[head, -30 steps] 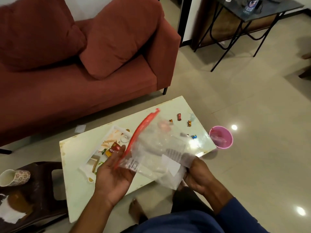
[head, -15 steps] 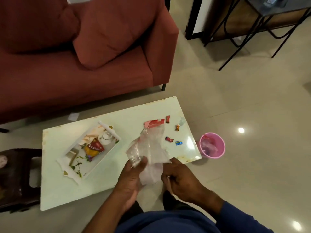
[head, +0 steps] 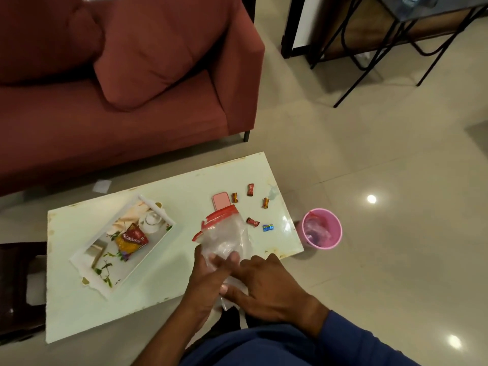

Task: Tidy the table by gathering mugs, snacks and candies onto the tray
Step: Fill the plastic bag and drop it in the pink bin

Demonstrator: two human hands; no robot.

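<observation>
A clear plastic bag with a red zip strip [head: 224, 233] is crumpled between both hands over the table's near edge. My left hand [head: 208, 276] grips its lower part, and my right hand [head: 264, 283] presses the bottom of it. On the pale table [head: 169, 281] a white printed tray [head: 87, 268] holds a red and yellow snack packet [head: 131, 240]. Several wrapped candies lie loose at the table's right end, among them a red one [head: 250, 189] and a blue one [head: 268, 227]. A small pink flat object [head: 220, 200] lies just behind the bag.
A pink bin [head: 321, 228] stands on the floor off the table's right end. A red sofa [head: 118, 101] runs behind the table. A dark stool [head: 15, 286] is at the left edge. A black-legged side table [head: 396, 30] stands at the back right.
The bag has been crumpled from spread wide to a small bunch and brought lower. My view has tilted down, and the mug on the stool has left the frame.
</observation>
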